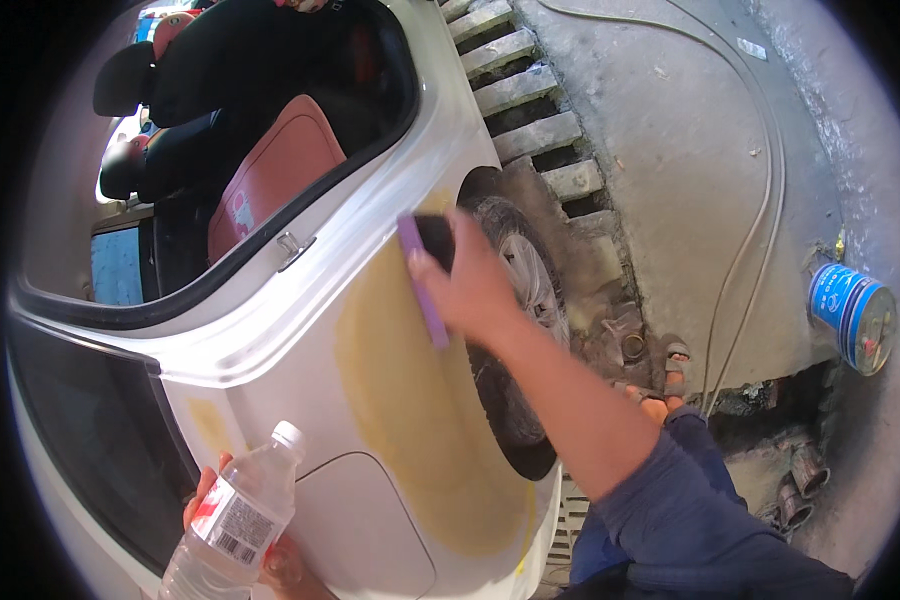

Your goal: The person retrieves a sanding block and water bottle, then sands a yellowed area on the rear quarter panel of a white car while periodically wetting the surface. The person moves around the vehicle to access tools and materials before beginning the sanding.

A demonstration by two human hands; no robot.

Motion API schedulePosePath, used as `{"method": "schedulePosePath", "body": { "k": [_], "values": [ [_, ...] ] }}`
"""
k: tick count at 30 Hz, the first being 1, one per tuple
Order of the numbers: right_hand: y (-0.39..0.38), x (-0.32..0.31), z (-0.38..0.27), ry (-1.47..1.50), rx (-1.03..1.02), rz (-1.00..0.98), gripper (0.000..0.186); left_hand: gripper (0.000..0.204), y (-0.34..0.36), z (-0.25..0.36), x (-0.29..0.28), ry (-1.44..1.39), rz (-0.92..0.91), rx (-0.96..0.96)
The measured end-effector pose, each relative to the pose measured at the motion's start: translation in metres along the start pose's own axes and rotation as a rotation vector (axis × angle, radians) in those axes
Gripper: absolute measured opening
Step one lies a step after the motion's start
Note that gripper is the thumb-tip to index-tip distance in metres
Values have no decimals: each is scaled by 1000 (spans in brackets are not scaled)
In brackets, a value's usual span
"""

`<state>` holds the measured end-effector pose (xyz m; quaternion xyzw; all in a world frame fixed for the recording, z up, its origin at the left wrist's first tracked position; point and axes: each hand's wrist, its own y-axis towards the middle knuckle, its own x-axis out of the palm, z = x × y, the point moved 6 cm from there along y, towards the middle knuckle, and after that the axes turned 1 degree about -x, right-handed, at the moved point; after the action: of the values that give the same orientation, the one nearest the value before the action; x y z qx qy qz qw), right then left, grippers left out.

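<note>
My right hand (465,285) grips a purple and black sanding block (415,250) against a yellowish filler patch (385,380) on the white car's rear side panel (255,390), just beside the wheel arch; the hand is slightly blurred. At the lower left, my left hand (205,490) is closed around a clear plastic bottle (245,510) with a white cap and a label, held tilted in front of the panel. A fuel flap (355,510) shows below the patch.
The open window (270,280) shows seats inside. The rear wheel (520,280) stands by slotted concrete slabs (540,130). Hoses (770,170), a blue bucket (840,310) and metal pipes (800,480) lie on the concrete at right. My sandaled feet (675,365) are near an open gutter (770,405).
</note>
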<state>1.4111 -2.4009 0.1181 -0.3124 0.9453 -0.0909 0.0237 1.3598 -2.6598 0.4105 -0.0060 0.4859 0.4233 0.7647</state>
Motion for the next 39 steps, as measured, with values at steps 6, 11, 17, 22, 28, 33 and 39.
{"method": "schedulePosePath", "body": {
  "k": [6, 11, 17, 22, 28, 33, 39],
  "values": [
    [-104, 4, -28, -77, -325, -70, 69, 104, -9, -18, -22, -28, -53, -68],
    [18, -3, 18, 100, -179, -28, 64, 100, -4, -14, -22, 6, -63, 7],
    [-84, 2, -1, -7, -401, -59, 69, 99, -9, -16, -40, -24, -31, -10],
    [-14, 0, 16, 63, -283, -9, 67, 102, -10, -15, -40, -9, -39, -51],
    [-22, 4, 18, 31, -290, -59, 68, 106, -8, -14, -43, 23, -64, -47],
    [-54, -3, 4, -24, -353, -43, 71, 107, -13, -12, -44, 28, -41, -15],
    [22, -6, 25, 50, -134, -16, 64, 106, -9, -19, -47, 53, -77, 12]
  ]
}}
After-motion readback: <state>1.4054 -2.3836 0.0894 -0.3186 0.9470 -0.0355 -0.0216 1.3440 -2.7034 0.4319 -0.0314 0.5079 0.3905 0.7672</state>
